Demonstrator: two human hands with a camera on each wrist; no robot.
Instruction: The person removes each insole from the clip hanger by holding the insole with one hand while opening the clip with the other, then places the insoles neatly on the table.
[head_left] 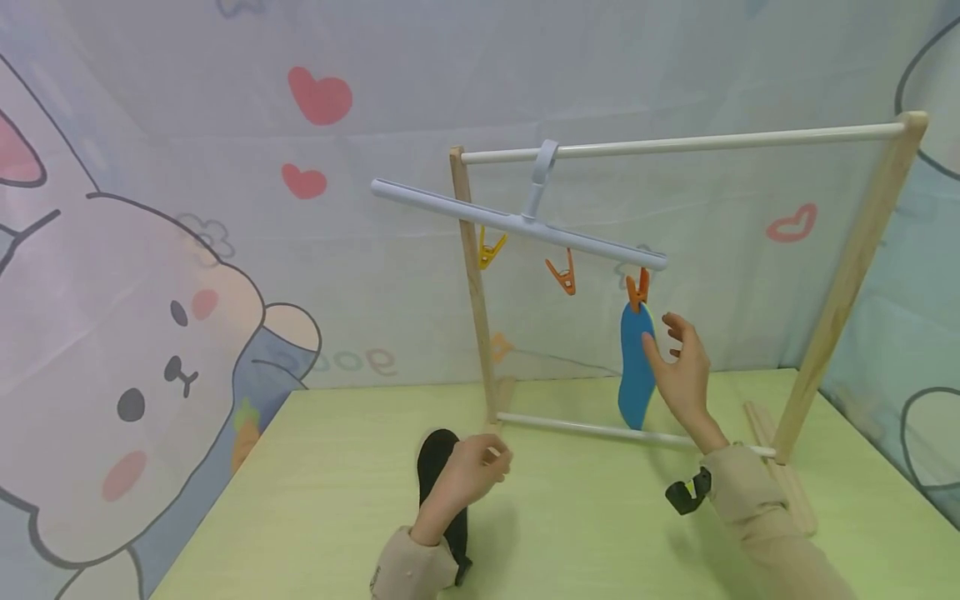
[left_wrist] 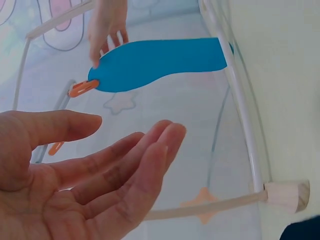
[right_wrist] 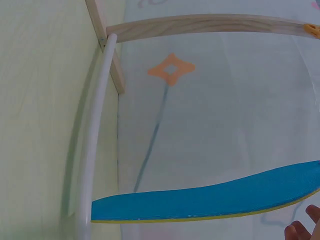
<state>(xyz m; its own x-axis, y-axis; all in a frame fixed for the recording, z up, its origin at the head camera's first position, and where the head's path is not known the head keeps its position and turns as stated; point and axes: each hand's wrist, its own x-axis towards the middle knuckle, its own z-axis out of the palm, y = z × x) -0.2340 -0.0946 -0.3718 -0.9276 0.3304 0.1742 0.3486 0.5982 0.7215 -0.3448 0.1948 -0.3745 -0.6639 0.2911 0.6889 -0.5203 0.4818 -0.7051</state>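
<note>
A blue insole hangs upright from an orange clothespin at the right end of a pale hanger. My right hand is beside the insole's upper right edge, thumb over that edge and fingers loosely bent. In the right wrist view its fingertips show just off the insole's yellow-edged side. My left hand is held over a flat black insole-shaped piece on the table. The left wrist view shows this hand palm up with relaxed fingers and nothing in them.
The hanger hooks over the top white rod of a wooden-sided rack and slopes down to the right. A yellow clothespin and another orange clothespin hang from it. A lower white rod runs behind the insole's bottom end.
</note>
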